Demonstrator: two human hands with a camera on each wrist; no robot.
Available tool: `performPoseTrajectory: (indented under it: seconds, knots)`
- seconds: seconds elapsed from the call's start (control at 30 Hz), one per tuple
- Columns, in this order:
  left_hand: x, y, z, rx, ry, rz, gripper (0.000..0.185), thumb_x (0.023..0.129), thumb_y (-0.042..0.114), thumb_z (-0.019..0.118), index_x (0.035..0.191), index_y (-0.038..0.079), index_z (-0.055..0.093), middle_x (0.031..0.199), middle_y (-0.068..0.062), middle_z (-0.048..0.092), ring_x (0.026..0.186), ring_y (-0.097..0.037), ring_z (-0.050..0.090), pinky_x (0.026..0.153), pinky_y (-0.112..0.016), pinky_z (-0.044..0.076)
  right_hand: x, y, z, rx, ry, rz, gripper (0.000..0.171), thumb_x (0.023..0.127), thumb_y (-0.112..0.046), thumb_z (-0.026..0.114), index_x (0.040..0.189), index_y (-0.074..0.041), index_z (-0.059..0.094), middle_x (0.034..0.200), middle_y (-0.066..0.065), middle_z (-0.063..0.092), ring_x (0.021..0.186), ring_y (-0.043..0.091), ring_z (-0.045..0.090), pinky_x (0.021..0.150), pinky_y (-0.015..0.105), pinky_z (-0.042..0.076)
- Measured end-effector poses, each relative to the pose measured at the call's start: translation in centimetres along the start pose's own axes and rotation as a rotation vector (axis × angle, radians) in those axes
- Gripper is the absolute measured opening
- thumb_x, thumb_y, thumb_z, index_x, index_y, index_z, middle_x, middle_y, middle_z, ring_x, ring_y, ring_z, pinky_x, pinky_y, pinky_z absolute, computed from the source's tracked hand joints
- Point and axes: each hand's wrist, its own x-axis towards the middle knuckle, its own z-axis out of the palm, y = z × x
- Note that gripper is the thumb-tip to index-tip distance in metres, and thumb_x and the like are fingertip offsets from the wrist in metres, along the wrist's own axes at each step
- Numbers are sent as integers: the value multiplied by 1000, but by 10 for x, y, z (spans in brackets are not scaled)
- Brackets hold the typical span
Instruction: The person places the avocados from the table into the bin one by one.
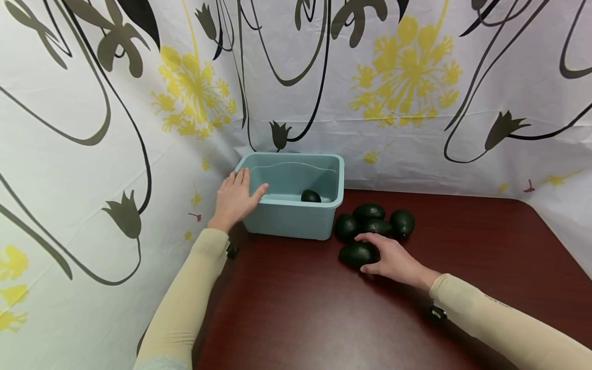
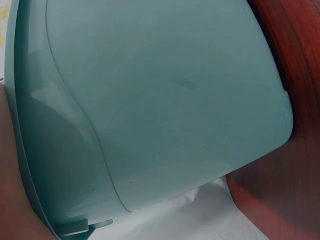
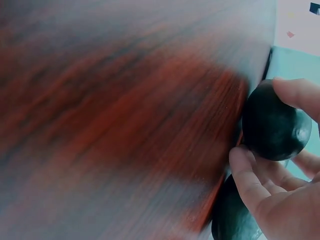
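Note:
My right hand [image 1: 393, 259] grips a dark green avocado [image 1: 355, 254] from its right end, thumb on one side and fingers on the other. The right wrist view shows this avocado [image 3: 275, 122] between thumb and fingers, low by the tabletop, with another avocado [image 3: 234, 212] just below it. A light blue plastic bin [image 1: 287, 221] stands to the left, and one avocado [image 1: 311, 196] lies inside it. My left hand [image 1: 235, 199] rests on the bin's left front rim, fingers extended and thumb spread. Up close, the left wrist view is filled by the bin's outer wall [image 2: 170, 110].
Several more avocados [image 1: 368, 211] lie clustered right of the bin, just beyond my right hand. The dark red wooden table [image 1: 296, 308] runs back to a white patterned cloth [image 1: 416, 159], which hangs behind and along the left side.

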Motion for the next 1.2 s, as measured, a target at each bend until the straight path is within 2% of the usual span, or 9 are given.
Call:
performPoseTrajectory:
  seconds: [0.23, 0.57, 0.77, 0.9, 1.0, 1.2]
  knots:
    - [0, 0, 1, 5, 2, 1, 106, 93, 82, 17, 159, 0, 24, 162, -20, 28, 149, -39, 21, 121, -51, 16, -2, -4, -4, 33, 26, 25, 65, 76, -28, 91, 132, -21, 60, 126, -12, 61, 102, 9, 60, 87, 39, 52]
    - [0, 0, 0, 14, -2, -1, 106, 93, 82, 16, 159, -1, 25, 162, -20, 27, 149, -39, 21, 121, -50, 16, -5, -8, -14, 90, 50, 27, 66, 78, -29, 90, 137, -26, 59, 133, -15, 57, 112, 11, 60, 88, 40, 53]
    - [0, 0, 1, 17, -8, -3, 106, 93, 82, 17, 159, 0, 24, 162, -19, 27, 150, -38, 20, 122, -49, 16, -6, -13, -23, 124, 76, 38, 68, 79, -29, 89, 139, -28, 57, 136, -12, 55, 116, 15, 57, 90, 43, 52]
    - [0, 0, 1, 17, -7, -2, 105, 93, 82, 17, 159, 0, 24, 162, -20, 27, 150, -38, 20, 122, -49, 15, -6, -16, -29, 128, 101, 52, 68, 79, -35, 89, 139, -33, 55, 135, -11, 54, 113, 14, 58, 87, 43, 53]
    - [1, -1, 2, 19, -10, -4, 106, 93, 82, 16, 159, 0, 24, 162, -20, 27, 150, -38, 20, 122, -50, 15, -5, -19, -35, 145, 123, 49, 68, 78, -36, 89, 138, -34, 56, 131, -12, 55, 108, 13, 60, 84, 45, 55]
    - [1, -2, 2, 19, -9, -7, 106, 92, 82, 16, 159, 0, 24, 162, -20, 27, 149, -39, 20, 121, -51, 16, -2, -33, -48, 201, 165, 52, 66, 78, -24, 90, 135, -32, 58, 127, -10, 57, 105, 13, 61, 87, 36, 56]
